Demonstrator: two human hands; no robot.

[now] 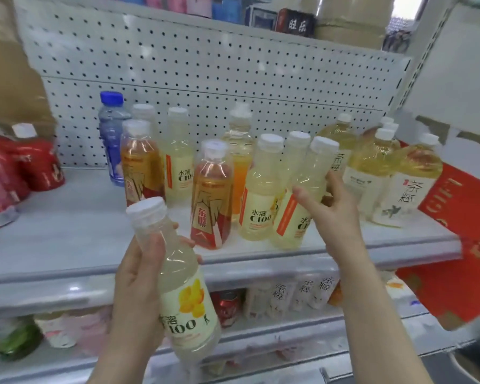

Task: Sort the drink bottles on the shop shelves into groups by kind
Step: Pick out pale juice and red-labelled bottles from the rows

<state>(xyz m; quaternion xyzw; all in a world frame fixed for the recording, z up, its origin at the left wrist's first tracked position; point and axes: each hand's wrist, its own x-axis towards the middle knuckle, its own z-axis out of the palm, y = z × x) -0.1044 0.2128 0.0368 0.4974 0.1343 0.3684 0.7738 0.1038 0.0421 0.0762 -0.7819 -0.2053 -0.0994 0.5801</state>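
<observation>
The white shelf (81, 231) runs in front of both my hands, and a red gift box (455, 245) leans against its end, out past my right hand (338, 214). Just beyond that hand's knuckles crowd the yellow tea bottles (408, 184). They are the likeliest thing to knock.

My left hand (136, 286) is wrapped round a lemon C100 bottle (187, 297), held off the shelf and leaning, cap away from me. My right hand grips the tilted C100 bottle (290, 217) at its waist, base on the shelf, touching a standing C100 bottle (261, 189) to its left.

Both look full, so I judge them weighty for their size, with thin plastic walls that give under a squeeze (and a glossy label that may slide). The narrow waist above the label seems the surest hold.

An amber tea bottle (212, 195) stands between my hands, blocking a straight path for the left one's load. A blue water bottle (112, 139) stands far back, beyond my left hand.
</observation>
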